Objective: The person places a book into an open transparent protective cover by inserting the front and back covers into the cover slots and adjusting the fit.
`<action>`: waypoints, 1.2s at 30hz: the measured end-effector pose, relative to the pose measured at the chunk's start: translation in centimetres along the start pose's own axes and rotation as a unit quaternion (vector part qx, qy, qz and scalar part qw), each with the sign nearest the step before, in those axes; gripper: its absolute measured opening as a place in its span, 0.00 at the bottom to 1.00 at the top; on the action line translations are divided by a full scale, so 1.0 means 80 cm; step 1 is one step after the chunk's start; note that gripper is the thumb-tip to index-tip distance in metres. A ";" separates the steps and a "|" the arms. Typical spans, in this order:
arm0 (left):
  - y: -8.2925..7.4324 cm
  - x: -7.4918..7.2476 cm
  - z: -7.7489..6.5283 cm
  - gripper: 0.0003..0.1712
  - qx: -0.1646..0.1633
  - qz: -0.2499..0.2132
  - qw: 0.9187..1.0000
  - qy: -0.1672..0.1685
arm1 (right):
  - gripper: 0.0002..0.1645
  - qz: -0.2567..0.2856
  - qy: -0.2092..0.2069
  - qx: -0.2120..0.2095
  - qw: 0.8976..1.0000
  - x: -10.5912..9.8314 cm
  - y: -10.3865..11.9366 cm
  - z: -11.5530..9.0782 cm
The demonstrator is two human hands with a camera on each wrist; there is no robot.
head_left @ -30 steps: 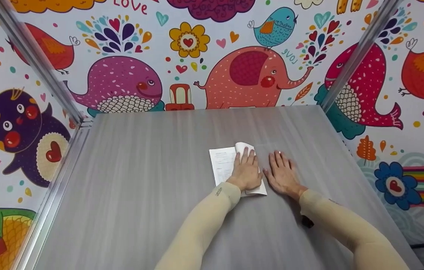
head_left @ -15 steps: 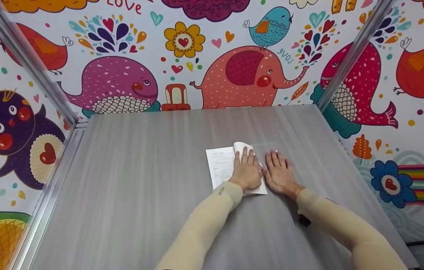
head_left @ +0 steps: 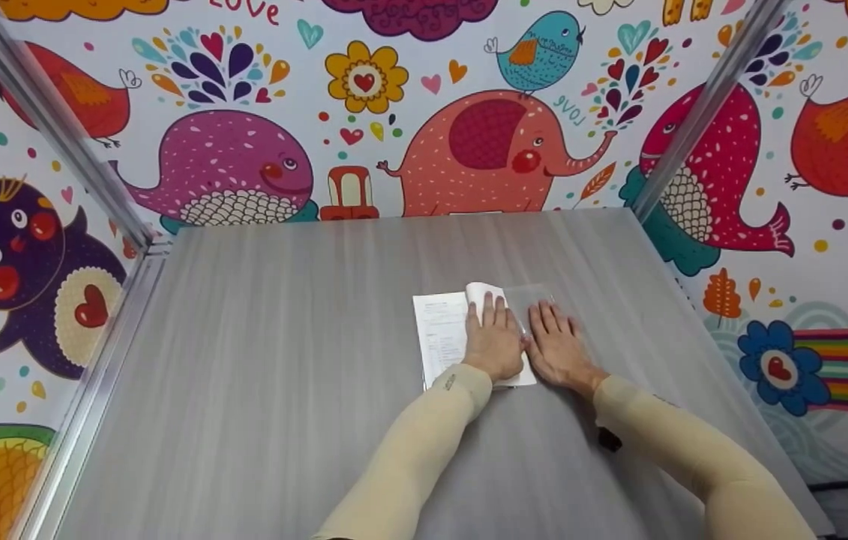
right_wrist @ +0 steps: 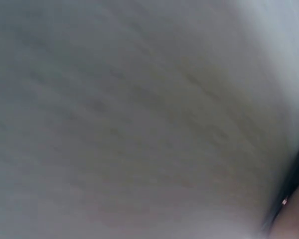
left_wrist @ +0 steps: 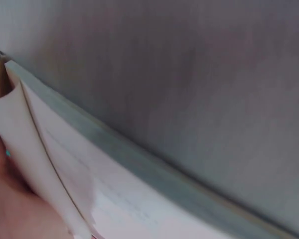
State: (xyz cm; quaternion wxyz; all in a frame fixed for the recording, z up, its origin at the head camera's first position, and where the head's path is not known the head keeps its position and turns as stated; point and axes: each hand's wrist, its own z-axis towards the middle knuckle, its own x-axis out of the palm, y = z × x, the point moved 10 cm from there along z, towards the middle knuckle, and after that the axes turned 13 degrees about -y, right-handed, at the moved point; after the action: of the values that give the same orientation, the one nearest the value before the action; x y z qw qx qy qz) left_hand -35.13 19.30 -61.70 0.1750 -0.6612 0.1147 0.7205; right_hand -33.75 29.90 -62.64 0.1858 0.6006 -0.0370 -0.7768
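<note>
A booklet with printed white pages [head_left: 440,330] lies on the grey table, its right part folded over into a curled white flap. My left hand [head_left: 495,337] rests flat on that flap, fingers straight and pointing away from me. In the left wrist view, the booklet's thick edge [left_wrist: 114,147] runs diagonally, with the curled flap [left_wrist: 20,129] beside my left hand [left_wrist: 25,214]. Just right of the booklet, my right hand [head_left: 560,345] lies flat with straight fingers over a clear plastic sheet [head_left: 532,291]. The two thumbs are close together. The right wrist view is mostly blurred grey.
The grey wood-grain table [head_left: 281,337] stretches around the booklet. A metal rail [head_left: 101,397] runs along its left side, and metal posts [head_left: 701,120] rise at the back corners. Printed cartoon wall panels [head_left: 364,150] stand behind and at both sides.
My left hand and forearm have shifted slightly right, bringing the thumbs closer together. The right hand stays nearly in place. The head view has turned a little.
</note>
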 end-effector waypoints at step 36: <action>0.000 0.001 -0.007 0.55 0.017 -0.004 0.999 0.041 | 0.41 0.056 0.007 -0.048 0.997 -0.002 -0.011 -0.004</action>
State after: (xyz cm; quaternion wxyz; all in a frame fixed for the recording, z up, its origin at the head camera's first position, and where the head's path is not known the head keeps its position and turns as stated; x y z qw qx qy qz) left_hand -34.65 19.11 -61.83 0.1838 -0.6875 0.1316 0.6901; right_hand -33.66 30.79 -62.81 0.2581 0.5933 -0.0320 -0.7618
